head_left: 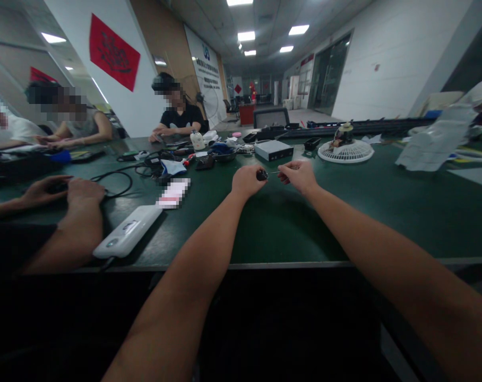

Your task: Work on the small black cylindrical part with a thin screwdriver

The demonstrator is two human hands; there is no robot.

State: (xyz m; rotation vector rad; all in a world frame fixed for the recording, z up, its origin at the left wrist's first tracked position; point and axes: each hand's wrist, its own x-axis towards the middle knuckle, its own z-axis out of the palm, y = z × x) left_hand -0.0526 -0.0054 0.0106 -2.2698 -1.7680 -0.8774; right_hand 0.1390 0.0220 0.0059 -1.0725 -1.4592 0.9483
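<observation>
My left hand (247,181) is closed around a small black part with a round end (261,174), held just above the table. Facing it, my right hand (299,175) pinches a thin metal rod (273,172) between thumb and fingers. The rod points left toward the black part. I cannot tell whether the two are joined, and my fingers hide much of both.
Behind my hands stand a grey metal box (273,150) and a white fan grille with its motor (345,151). A white power bank-like device (128,232), a phone (174,192) and cables lie left. A co-worker's hands (66,191) are at far left on the green table (289,233).
</observation>
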